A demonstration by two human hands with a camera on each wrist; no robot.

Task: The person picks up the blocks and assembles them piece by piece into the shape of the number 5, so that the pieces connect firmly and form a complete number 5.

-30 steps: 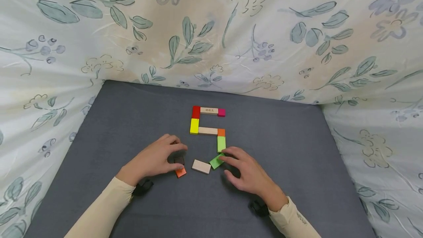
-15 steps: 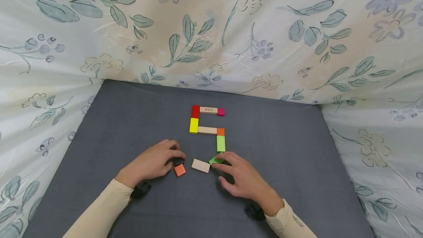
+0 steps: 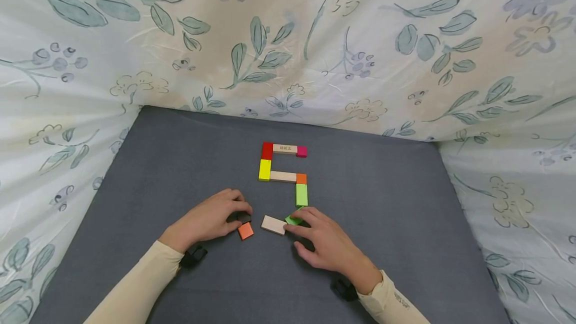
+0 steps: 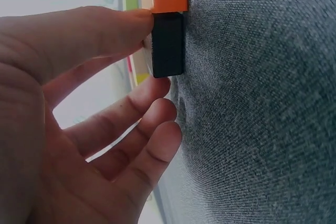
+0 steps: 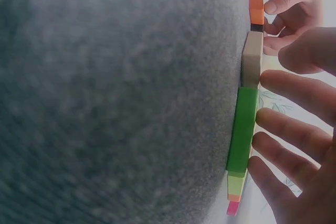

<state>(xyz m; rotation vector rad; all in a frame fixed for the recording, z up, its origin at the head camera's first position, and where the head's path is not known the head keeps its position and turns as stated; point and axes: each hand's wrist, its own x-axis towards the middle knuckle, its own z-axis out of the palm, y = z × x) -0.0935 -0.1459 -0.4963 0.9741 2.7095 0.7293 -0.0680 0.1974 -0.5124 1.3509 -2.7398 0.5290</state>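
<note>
My left hand (image 3: 208, 218) pinches a small black block (image 4: 168, 45) on the cloth, thumb at one end and fingertips at the other. Against the black block sits an orange block (image 3: 245, 231). With fingers spread and slightly bent, my right hand (image 3: 327, 243) rests its fingertips on top of a green block (image 5: 244, 129), one at the edge of the plain wooden block (image 3: 272, 225). That wooden block lies slanted, its right end meeting the green block. In the head view the right fingers partly cover the green block.
Behind the hands lies a bent line of blocks: pink (image 3: 302, 151), wooden (image 3: 285, 149), red (image 3: 267, 151), yellow (image 3: 264, 170), wooden (image 3: 283, 176), orange (image 3: 301, 179) and lime green (image 3: 301, 195). A flowered curtain (image 3: 288, 39) encloses the grey cloth (image 3: 382, 199).
My left fingers have drawn in over the black block, and the thumb has slid off the orange block. My right hand has shifted left, its fingers now over the green block and the wooden block's edge.
</note>
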